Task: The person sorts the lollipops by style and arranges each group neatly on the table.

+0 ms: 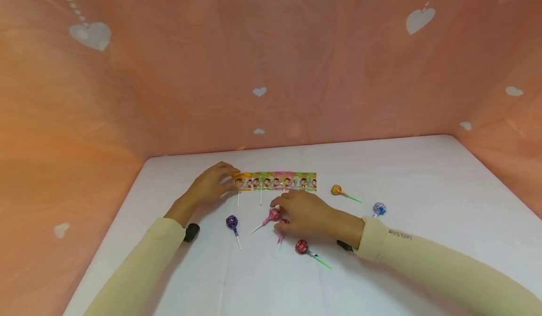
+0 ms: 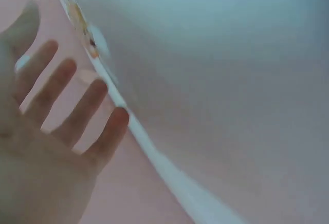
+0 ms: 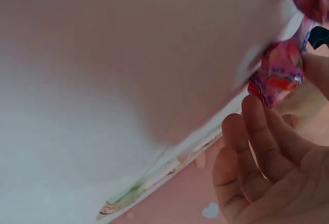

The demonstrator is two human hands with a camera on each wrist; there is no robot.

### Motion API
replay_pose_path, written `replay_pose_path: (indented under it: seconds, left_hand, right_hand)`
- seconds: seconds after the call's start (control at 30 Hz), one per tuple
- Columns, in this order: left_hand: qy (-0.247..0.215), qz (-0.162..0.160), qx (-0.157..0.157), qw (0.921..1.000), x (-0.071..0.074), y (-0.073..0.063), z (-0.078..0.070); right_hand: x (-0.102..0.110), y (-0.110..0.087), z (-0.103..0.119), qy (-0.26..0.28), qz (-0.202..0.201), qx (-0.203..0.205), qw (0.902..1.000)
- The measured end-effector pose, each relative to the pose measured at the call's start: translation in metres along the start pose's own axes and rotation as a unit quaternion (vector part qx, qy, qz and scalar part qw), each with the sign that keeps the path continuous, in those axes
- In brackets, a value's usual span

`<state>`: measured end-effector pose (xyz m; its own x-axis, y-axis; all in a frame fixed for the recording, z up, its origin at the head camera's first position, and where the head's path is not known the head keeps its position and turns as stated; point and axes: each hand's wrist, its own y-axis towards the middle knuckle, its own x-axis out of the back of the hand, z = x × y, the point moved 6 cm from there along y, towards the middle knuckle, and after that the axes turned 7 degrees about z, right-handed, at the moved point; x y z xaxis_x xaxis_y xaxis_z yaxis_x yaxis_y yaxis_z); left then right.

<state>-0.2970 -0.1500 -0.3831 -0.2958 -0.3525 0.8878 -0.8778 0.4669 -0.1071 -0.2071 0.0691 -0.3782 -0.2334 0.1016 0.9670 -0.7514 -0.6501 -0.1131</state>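
Note:
My left hand is at the left end of a row of flat-wrapped lollipops, its fingertips right at the orange wrapper; in the left wrist view its fingers are spread and nearly straight. With thumb and index finger, my right hand pinches a pink-wrapped lollipop, whose white stick points down-left in the head view. Under that hand, partly hidden by it, lies another pink-and-red lollipop. A red lollipop with a green stick lies just below the hand.
A purple lollipop lies on the white table between the forearms. To the right are a yellow lollipop and a blue one, its stick hidden by the right sleeve. An orange-pink cloth with hearts surrounds the table's back and sides.

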Motion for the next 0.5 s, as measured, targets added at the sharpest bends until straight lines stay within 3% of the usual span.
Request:
replay_pose_path:
  seconds: [0.13,0.33,0.5]
  left_hand:
    - [0.004,0.001,-0.020,0.9998,0.000,-0.017,-0.010]
    - [-0.027,0.008,0.003,0.9996,-0.005,-0.055,-0.021]
    - [-0.027,0.012,0.010,0.9995,-0.010,-0.074,-0.026]
  right_hand:
    - [-0.002,-0.010,-0.001,-0.008,-0.007,0.006,0.9999]
    - [-0.002,-0.024,-0.010,0.007,0.011,0.003,0.9999]
    - [0.005,-0.029,-0.016,0.020,-0.001,-0.002,0.9998]
